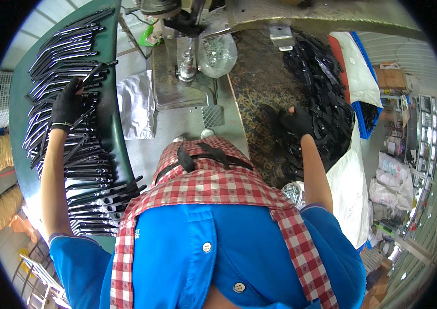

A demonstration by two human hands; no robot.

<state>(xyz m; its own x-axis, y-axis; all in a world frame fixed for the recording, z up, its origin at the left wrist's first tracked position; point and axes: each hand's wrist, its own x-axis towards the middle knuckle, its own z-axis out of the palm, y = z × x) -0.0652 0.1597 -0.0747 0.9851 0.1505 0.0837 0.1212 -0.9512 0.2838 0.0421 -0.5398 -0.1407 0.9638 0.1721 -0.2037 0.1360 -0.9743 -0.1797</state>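
Note:
My left hand [67, 105], in a black glove with bare fingertips, is over the green table [111, 36] at the left. Its fingers are closed on a long black bar-shaped part [99, 72] that points to the upper right. Rows of similar glossy black bars [66, 44] lie beneath and around it. At the right, my right hand [296, 122], gloved the same way, is at the edge of a heap of black parts [326, 77]. Its fingers are curled in, and dark shapes beside them blend with the glove, so what they grip is hard to make out.
A metal press-like machine [187, 67] stands ahead, with a plastic bag of small metal pieces [217, 55] beside it and a treadle [212, 117] below. A silvery sheet [136, 105] lies left of it. A container of small metal parts [294, 193] is near my right forearm. White sacking [347, 180] borders the heap.

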